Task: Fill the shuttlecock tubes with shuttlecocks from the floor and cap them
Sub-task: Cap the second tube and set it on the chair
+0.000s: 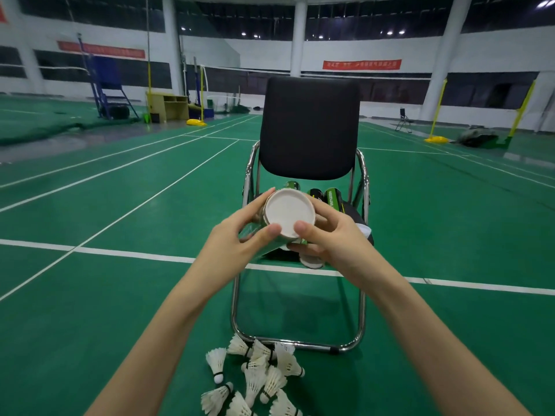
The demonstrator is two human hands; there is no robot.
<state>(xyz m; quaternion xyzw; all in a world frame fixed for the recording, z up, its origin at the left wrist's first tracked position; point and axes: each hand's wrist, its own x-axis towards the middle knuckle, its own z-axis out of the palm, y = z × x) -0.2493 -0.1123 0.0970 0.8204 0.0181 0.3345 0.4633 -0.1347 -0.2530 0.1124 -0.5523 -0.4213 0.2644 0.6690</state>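
Head view: both hands raised in front of a black folding chair [309, 127] w/ chrome frame, on a green court floor [120, 205] w/ white lines. Left hand [237, 238] curled around the side of a green shuttlecock tube [267, 244], thumb pressed at the lower-left rim of its white cap [289, 212]; fingers reach the cap's upper-left edge. Right hand [333, 238] closed on the tube's other side, thumb on the cap's lower-right rim, fingers wrapped beneath. Cap faces the camera and sits over the tube end; whether fully seated, cannot tell. Tube held above the chair seat, tilted toward the viewer. Behind the hands, approx. three more dark/green tubes [332, 198] stand on the seat against the backrest. A second white cap [312, 262] shows just under the right hand; whether gripped or lying on the seat, cannot tell. Loose white shuttlecocks [258, 376] lie piled on the floor in front of the chair's base rail, between the forearms.
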